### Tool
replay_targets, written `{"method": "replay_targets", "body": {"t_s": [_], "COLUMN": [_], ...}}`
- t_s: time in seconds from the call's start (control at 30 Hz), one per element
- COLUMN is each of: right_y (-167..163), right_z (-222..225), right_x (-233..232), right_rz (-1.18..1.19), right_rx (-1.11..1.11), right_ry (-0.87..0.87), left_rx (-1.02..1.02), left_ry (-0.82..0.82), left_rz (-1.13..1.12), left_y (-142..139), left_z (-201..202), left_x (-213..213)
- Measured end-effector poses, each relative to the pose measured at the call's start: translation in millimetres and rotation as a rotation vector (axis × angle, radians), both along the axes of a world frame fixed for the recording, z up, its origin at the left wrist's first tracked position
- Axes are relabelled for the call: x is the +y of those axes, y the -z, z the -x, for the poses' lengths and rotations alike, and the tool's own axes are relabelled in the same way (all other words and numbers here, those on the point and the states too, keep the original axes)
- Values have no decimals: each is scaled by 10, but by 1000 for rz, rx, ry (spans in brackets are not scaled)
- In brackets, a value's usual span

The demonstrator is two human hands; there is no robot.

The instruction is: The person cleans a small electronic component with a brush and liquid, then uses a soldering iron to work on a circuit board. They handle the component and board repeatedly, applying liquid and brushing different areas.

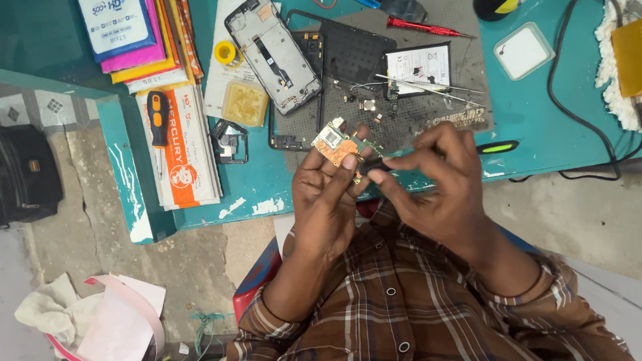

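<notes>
Left hand (325, 192) raised, pinching circuit board (339, 146); right hand (438, 179) fingertips touching.

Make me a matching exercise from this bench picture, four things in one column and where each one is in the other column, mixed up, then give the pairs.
Things:
1. circuit board
2. red screwdriver
3. phone frame
4. black bag

Places:
A. on the floor, left of the table
B. in the left hand, with the right hand at its edge
C. at the far edge of the grey mat
D. face up, on the mat's left side

Pairs: 1-B, 2-C, 3-D, 4-A
</notes>
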State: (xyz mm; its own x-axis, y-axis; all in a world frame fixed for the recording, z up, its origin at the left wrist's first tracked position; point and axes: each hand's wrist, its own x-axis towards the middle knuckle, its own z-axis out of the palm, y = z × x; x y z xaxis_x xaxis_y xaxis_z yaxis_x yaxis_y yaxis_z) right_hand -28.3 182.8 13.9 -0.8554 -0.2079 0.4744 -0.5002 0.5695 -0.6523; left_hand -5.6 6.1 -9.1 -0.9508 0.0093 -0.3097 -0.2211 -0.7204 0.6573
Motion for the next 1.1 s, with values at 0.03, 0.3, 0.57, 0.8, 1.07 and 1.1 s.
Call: {"method": "replay_targets", "body": {"t_s": [0.03,0.3,0.57,0.8,1.07,1.1], "right_y": [-2,-4,-218,-197,-258,-264], "right_z": [6,91,385,159,-8,-23], "right_x": [0,154,256,240,240,240], "right_rz": [13,224,48,111,80,87], "right_rx": [-4,-1,-93,-242,-246,-231], "right_ry": [37,17,-13,-209,-113,-58], "left_rx": [0,69,85,226,208,215], "left_ry": [5,96,244,217,6,15], "left_rz": [22,167,204,494,484,497], "left_y": [-3,55,123,-17,-41,-23], "left_z": [3,22,-39,-40,24,24], "left_x": [-1,7,-53,-98,-93,-75]}}
